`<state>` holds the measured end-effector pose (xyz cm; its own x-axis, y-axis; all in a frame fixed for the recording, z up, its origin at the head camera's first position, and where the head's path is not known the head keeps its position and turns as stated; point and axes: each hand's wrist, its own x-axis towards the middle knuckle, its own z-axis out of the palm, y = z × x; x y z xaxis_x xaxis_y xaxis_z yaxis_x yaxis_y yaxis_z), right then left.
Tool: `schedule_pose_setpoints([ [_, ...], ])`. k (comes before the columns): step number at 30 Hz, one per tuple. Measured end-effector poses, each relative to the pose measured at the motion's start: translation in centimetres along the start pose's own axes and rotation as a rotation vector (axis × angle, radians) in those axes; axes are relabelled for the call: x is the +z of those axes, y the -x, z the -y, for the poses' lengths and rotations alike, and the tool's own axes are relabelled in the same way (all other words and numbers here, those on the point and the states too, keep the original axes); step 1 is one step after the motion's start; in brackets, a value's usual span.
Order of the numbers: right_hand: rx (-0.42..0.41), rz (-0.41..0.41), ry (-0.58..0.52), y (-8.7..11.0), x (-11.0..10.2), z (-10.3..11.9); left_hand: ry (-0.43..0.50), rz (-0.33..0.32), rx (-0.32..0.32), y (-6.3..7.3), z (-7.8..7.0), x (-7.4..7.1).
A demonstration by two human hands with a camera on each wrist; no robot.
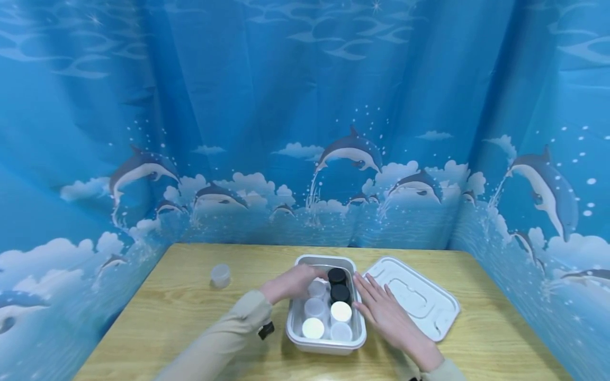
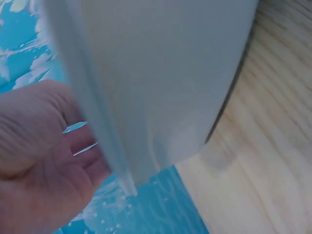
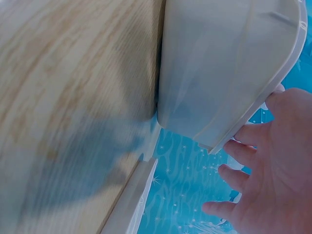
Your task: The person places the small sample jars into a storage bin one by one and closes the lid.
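Observation:
A pale, rounded rectangular box (image 1: 329,348) stands on the table, with small lidded jars in two rows inside. Two jars have black lids, one black-lidded jar (image 1: 340,293) among them; others are white or translucent, such as the translucent jar (image 1: 314,307). My left hand (image 1: 297,280) reaches over the box's left rim into its far left part. Its fingertips are hidden, so whether they grip a jar does not show. Along the right rim lies my right hand (image 1: 383,312), its fingers spread and fairly straight, fingertips touching the rim.
A pale lid (image 1: 419,299) with a raised pattern lies to the right of the box, partly behind my right hand. One translucent jar (image 1: 220,276) stands apart at the left on the wooden table (image 1: 190,307). A blue dolphin-print curtain (image 1: 267,132) encloses the back and sides.

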<state>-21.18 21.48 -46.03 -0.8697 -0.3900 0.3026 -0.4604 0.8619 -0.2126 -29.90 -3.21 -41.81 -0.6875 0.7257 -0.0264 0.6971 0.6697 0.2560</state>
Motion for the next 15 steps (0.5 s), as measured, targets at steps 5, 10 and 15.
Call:
schedule_pose_setpoints([
  [5,-0.002,0.005,-0.007,0.0,-0.1,0.1,0.050,-0.047,-0.005,0.7,0.6,-1.1],
  [10,0.001,0.003,-0.010,0.0,0.0,0.1,0.231,-0.165,-0.034,1.6,1.9,-1.8],
  [15,0.005,0.004,-0.006,0.0,0.0,0.1,0.376,-0.360,-0.112,2.9,3.1,-2.1],
])
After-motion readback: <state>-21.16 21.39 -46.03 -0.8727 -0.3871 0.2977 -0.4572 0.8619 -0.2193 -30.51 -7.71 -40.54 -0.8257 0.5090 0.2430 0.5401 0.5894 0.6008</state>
